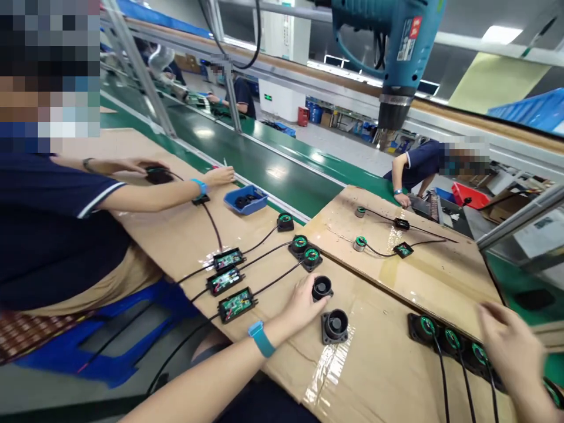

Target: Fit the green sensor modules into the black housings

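Cardboard surface point(374, 364): near edge beneath my left forearm; far edge meets the green conveyor point(277, 170) and a second cardboard sheet point(423, 276). Room: a taped stretch between the second black housing point(335, 326) and the wired row point(452, 339) along the far edge, rightward. My left hand point(302, 302): reaching inward, fingers narrowed around the first black housing point(322, 286), just beside the second. My right hand point(513, 343): by the wired row, blurred; I cannot tell its grip.
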`<move>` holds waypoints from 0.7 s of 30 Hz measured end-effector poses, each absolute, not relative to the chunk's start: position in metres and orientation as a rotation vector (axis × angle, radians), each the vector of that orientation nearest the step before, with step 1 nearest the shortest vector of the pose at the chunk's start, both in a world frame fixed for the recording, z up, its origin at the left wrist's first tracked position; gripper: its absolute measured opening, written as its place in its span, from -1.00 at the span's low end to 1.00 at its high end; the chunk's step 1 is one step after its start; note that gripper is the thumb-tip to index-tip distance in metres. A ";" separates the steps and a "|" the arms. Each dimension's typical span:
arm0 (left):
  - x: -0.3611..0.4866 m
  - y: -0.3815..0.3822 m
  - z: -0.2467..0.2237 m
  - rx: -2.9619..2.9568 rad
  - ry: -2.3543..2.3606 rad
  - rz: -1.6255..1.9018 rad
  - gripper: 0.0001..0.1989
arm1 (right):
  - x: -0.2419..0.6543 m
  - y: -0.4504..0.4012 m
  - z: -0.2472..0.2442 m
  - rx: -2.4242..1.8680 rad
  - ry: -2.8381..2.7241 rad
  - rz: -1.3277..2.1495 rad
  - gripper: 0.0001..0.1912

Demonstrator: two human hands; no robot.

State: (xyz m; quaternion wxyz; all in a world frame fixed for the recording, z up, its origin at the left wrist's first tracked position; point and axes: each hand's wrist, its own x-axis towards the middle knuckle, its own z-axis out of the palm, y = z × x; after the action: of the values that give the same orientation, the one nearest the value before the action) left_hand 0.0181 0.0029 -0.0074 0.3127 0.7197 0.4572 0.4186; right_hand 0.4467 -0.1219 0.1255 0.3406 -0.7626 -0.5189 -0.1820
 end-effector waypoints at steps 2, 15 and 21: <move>0.011 0.008 -0.005 1.924 1.135 1.065 -0.56 | 0.402 -0.096 0.115 -1.921 -1.506 -0.358 -0.47; -0.003 0.013 -0.004 1.892 1.112 1.250 -0.51 | 0.247 0.094 0.093 -2.093 -1.822 0.044 -0.57; -0.001 0.018 0.000 1.886 1.127 1.313 -0.53 | 0.196 0.029 0.089 -1.786 -1.905 0.271 -0.45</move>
State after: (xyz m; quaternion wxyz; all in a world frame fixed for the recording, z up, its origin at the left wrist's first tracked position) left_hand -0.0009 0.0181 -0.0001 0.2870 0.7058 0.4216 0.4916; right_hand 0.1958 0.0292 0.0887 0.2552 -0.6578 -0.7016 0.0997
